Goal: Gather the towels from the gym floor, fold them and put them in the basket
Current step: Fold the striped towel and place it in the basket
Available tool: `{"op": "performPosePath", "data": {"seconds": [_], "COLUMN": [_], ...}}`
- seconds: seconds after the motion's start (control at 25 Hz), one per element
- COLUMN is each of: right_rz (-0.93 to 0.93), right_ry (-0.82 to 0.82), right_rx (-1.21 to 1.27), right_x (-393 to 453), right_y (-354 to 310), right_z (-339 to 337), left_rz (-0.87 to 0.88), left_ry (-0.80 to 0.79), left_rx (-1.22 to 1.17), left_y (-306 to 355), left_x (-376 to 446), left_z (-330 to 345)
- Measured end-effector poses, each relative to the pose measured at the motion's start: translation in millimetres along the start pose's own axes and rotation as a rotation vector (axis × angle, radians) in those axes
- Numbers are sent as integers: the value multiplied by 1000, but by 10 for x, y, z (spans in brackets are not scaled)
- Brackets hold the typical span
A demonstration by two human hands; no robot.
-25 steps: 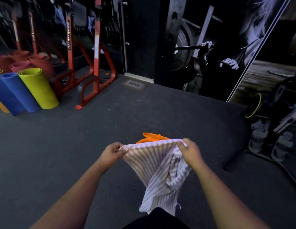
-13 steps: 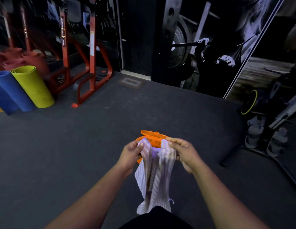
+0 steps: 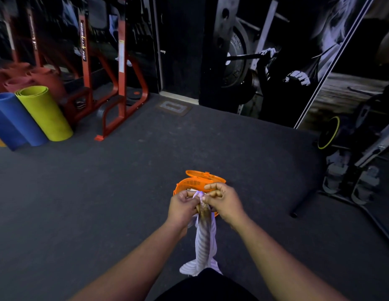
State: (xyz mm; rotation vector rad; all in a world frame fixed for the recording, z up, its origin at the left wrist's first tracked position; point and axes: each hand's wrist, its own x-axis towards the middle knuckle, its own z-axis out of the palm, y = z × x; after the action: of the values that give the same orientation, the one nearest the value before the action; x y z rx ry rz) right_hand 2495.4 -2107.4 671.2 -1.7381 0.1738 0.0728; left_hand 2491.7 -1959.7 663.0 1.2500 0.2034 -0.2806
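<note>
The left hand (image 3: 182, 206) and right hand (image 3: 224, 202) have met; the towel (image 3: 205, 242) hangs doubled.

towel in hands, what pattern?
Striped cloth towel, white with thin dark stripes; clearest in the head view.

- The left forearm (image 3: 132, 263) is bare from the lower edge of the view up to the wrist; no sleeve shows on it.
- The right forearm (image 3: 282, 257) is likewise bare, with no sleeve or cuff in view.
- Neither wrist carries a watch, band or bracelet that can be seen.
- The left hand (image 3: 181, 208) and right hand (image 3: 225, 202) wear no gloves; no rings can be made out.
- A black garment (image 3: 207, 286) shows at the bottom centre, plain, with no visible marking; which piece of clothing it is cannot be told.
</note>
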Motion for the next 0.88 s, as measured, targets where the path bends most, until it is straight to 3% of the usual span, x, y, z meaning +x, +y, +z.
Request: {"op": "performPosePath", "data": {"seconds": [0.12,0.36,0.52,0.76,0.88], "right_rz": [-16,102,-16,-154,-224], "right_ry": [101,-132,-62,25,-65], "right_rx": [-33,247,5,-198,-287], "right_x": [33,-37,71,168,136], "right_y": [49,-58,11,118,154], "right_z": [-71,-38,-138,-163,-148], "left_rz": [-31,4,42,34,75], "left_ry": [-66,-171,-237,-325,-288], "left_rx": [-76,14,169,178,234], "left_y": [12,34,65,203,249], "left_x": [-12,33,115,80,72], "left_z": [-38,-100,-203,-161,-156]}}
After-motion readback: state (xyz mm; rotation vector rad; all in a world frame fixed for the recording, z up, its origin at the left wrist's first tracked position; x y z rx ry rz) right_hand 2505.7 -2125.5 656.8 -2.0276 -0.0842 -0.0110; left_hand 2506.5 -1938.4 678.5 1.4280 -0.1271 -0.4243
